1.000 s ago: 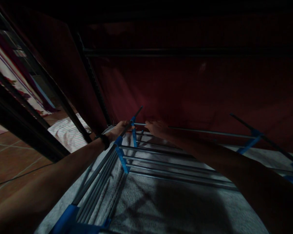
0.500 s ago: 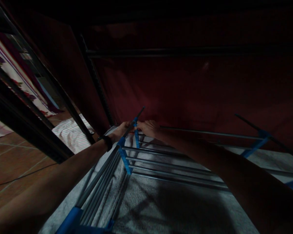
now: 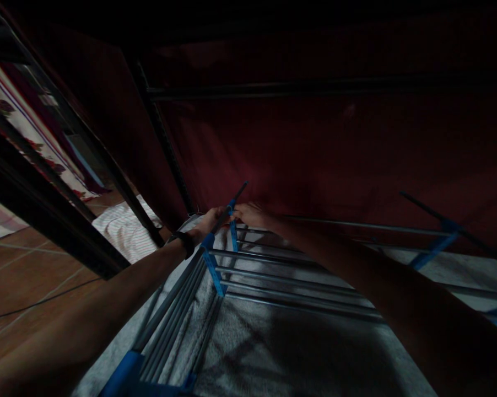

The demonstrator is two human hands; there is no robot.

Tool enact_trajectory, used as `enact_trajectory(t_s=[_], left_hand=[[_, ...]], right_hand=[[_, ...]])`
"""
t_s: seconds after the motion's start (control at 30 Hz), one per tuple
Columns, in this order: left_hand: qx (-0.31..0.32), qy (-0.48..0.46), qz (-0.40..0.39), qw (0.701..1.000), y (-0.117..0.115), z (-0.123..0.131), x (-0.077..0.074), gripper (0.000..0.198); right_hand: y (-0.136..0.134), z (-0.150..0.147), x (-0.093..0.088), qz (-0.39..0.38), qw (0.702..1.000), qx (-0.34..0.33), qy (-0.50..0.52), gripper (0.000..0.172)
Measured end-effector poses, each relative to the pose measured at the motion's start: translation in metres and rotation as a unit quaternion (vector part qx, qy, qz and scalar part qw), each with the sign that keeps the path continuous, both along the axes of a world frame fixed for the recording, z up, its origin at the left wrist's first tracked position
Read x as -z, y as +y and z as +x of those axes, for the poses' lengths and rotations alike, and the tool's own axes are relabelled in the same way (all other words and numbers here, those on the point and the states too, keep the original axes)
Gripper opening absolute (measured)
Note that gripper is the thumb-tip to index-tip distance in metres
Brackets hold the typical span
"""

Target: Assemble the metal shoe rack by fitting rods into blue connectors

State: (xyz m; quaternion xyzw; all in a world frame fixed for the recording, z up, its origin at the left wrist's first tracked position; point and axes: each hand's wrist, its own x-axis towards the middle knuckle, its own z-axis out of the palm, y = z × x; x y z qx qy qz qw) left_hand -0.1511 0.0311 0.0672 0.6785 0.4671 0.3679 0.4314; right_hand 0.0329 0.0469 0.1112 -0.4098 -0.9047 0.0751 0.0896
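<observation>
drying rack (image 3: 281, 279) — left hand (image 3: 210, 220) closed on corner rod, right hand (image 3: 250, 212) grip unclear — maroon curtain (image 3: 335, 154) behind, grey rug (image 3: 273, 353) below

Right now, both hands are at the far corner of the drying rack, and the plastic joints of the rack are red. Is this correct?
Not quite: the joints are blue, not red, as the head view shows. The left hand and right hand are indeed at the far corner of the drying rack.

Drying rack (image 3: 273, 277), grey metal rails, blue plastic joints, spread open level, standing over pale grey rug (image 3: 273, 353)
</observation>
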Motion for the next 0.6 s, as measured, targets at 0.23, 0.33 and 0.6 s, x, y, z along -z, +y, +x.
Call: enact_trajectory(t_s=[0.23, 0.33, 0.6], left_hand=[[-0.010, -0.021, -0.002, 1.000, 0.011, -0.006, 0.014, 0.045], [-0.018, -0.003, 0.001, 1.000, 0.009, -0.005, 0.012, 0.043], [0.004, 0.062, 0.033, 0.998, 0.001, -0.003, -0.006, 0.030]], right_hand=[[0.011, 0.000, 0.000, -0.093, 0.993, -0.034, 0.064, 0.030], [0.012, -0.001, -0.002, -0.111, 0.991, -0.036, 0.063, 0.030], [-0.025, 0.022, -0.015, 0.100, 0.994, -0.047, 0.000, 0.033]])
